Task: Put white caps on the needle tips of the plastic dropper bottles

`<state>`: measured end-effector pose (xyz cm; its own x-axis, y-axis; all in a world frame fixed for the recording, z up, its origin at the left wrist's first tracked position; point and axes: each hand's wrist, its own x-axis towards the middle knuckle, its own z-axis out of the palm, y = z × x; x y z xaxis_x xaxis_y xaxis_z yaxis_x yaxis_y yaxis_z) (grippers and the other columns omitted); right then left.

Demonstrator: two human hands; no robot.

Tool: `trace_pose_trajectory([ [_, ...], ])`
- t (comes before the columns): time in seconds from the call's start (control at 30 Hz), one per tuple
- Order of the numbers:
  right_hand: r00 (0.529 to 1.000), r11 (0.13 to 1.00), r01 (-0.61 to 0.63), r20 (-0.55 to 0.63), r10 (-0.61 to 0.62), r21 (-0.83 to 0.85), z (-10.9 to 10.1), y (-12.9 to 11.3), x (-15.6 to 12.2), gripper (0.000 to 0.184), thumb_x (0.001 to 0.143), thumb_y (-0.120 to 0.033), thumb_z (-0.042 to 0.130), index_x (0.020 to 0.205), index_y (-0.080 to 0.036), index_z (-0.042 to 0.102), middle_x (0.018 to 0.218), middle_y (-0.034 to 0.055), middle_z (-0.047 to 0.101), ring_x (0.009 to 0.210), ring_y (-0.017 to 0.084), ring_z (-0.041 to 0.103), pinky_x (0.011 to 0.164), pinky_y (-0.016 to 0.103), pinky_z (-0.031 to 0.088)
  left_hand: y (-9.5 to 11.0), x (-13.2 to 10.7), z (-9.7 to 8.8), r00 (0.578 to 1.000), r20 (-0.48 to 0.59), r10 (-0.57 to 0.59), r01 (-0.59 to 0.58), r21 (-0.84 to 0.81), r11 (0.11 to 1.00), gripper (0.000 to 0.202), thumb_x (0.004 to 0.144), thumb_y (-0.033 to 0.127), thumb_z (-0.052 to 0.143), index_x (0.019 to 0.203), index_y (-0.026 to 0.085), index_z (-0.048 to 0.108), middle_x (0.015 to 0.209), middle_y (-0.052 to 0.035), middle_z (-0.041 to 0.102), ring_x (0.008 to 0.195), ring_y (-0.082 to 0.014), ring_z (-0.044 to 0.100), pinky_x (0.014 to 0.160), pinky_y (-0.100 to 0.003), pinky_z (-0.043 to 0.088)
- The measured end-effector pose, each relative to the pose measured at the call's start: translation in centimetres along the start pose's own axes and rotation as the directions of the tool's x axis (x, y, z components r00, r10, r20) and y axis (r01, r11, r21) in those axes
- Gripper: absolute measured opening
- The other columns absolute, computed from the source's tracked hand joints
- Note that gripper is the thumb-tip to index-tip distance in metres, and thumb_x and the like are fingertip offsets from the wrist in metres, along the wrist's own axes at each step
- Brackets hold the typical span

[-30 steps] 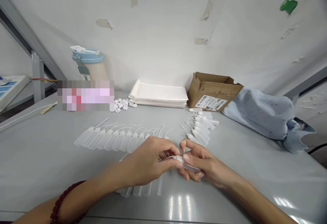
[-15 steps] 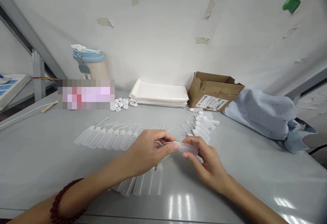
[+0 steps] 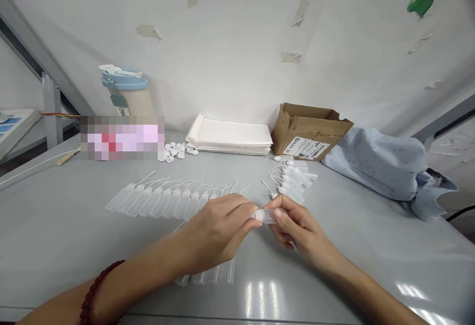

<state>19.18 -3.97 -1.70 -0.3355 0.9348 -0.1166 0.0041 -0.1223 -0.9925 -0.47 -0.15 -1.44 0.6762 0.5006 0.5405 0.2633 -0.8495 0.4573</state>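
My left hand (image 3: 218, 228) and my right hand (image 3: 297, 226) meet over the middle of the grey table (image 3: 55, 226), both pinching one small translucent plastic bottle (image 3: 266, 215). The right fingers wrap its body; the left thumb and fingers close on its cap end. Behind the left hand a long row of the same bottles with thin white tethered caps (image 3: 159, 201) lies flat. Another short row of bottles (image 3: 208, 276) shows under my left wrist. A loose pile of bottles (image 3: 291, 179) lies just beyond the right hand.
At the back stand a blue-lidded tumbler (image 3: 128, 92), a stack of white sheets (image 3: 232, 137), small white caps (image 3: 176, 151) and an open cardboard box (image 3: 309, 132). A light blue cloth (image 3: 382, 164) lies at the right. A white wall closes the far side.
Both hands lifted the bottle slightly half a second ago, then lowered it again. The left fingers have closed tighter onto the bottle's cap end.
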Motion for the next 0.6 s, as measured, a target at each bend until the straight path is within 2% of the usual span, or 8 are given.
trace_pose_trajectory([
  [0.1,1.000,1.000,0.024,-0.012,-0.024,-0.019,0.0,-0.1,-0.1,0.030,0.087,-0.050,0.048,0.087,-0.020,0.049,0.053,-0.0093,0.030,0.046,0.008,0.025,0.044,0.022,0.024,0.2,0.2,-0.3,0.996,0.017,-0.083,0.084,-0.079,0.993,0.013,0.090,0.019,0.047,0.089,0.012,0.059,0.075,-0.0041,0.060,0.067,-0.0132,0.052,0.061,-0.025,0.042],
  [0.2,0.990,0.975,0.105,-0.073,-0.121,-0.197,0.1,-0.1,-0.5,0.026,0.088,-0.047,0.048,0.093,-0.021,0.051,0.057,-0.0060,0.037,0.052,0.010,0.034,0.050,0.025,0.028,0.7,0.5,-1.0,0.976,0.104,-0.193,0.208,-0.160,0.965,0.013,0.090,0.022,0.048,0.088,0.015,0.059,0.073,-0.0006,0.058,0.065,-0.0108,0.052,0.063,-0.023,0.042],
  [0.3,0.969,0.912,0.177,-0.096,-0.227,-0.370,0.1,-0.1,-0.7,0.022,0.089,-0.044,0.049,0.092,-0.022,0.054,0.065,-0.0026,0.043,0.056,0.012,0.038,0.052,0.026,0.030,0.9,0.7,-1.4,0.957,0.192,-0.217,0.243,-0.124,0.962,0.017,0.091,0.024,0.046,0.081,0.015,0.057,0.066,0.0024,0.054,0.059,-0.0095,0.047,0.059,-0.022,0.039],
  [0.37,0.968,0.894,0.187,-0.078,-0.238,-0.408,0.0,-0.1,-0.7,0.023,0.089,-0.043,0.048,0.092,-0.022,0.056,0.067,-0.0023,0.044,0.056,0.011,0.037,0.051,0.026,0.029,0.8,0.6,-1.3,0.957,0.224,-0.182,0.200,-0.059,0.978,0.024,0.091,0.022,0.044,0.072,0.015,0.054,0.060,0.0034,0.048,0.054,-0.0094,0.043,0.054,-0.022,0.036],
  [0.43,0.981,0.914,0.147,-0.062,-0.183,-0.377,0.0,0.0,-0.5,0.025,0.090,-0.045,0.047,0.092,-0.021,0.055,0.060,-0.0044,0.039,0.052,0.010,0.034,0.048,0.025,0.027,0.5,0.4,-1.0,0.965,0.238,-0.114,0.110,0.029,0.993,0.028,0.092,0.020,0.041,0.067,0.015,0.051,0.058,0.0027,0.045,0.053,-0.0103,0.040,0.051,-0.024,0.033],
  [0.5,0.993,0.947,0.079,-0.063,-0.103,-0.310,-0.1,0.1,-0.3,0.029,0.090,-0.048,0.045,0.092,-0.020,0.053,0.054,-0.0071,0.033,0.047,0.009,0.030,0.045,0.024,0.025,0.2,0.2,-0.6,0.970,0.240,-0.038,0.002,0.148,0.989,0.029,0.093,0.019,0.038,0.068,0.014,0.052,0.062,0.0005,0.047,0.054,-0.0118,0.040,0.050,-0.025,0.033],
  [0.6,0.998,0.982,-0.012,-0.070,-0.001,-0.189,-0.1,0.3,-0.1,0.034,0.087,-0.053,0.046,0.087,-0.020,0.051,0.049,-0.0093,0.029,0.044,0.008,0.026,0.042,0.022,0.023,0.0,0.0,-0.2,0.973,0.217,0.076,-0.145,0.319,0.937,0.029,0.094,0.017,0.036,0.072,0.013,0.054,0.065,-0.0023,0.052,0.056,-0.0139,0.042,0.049,-0.027,0.034],
])
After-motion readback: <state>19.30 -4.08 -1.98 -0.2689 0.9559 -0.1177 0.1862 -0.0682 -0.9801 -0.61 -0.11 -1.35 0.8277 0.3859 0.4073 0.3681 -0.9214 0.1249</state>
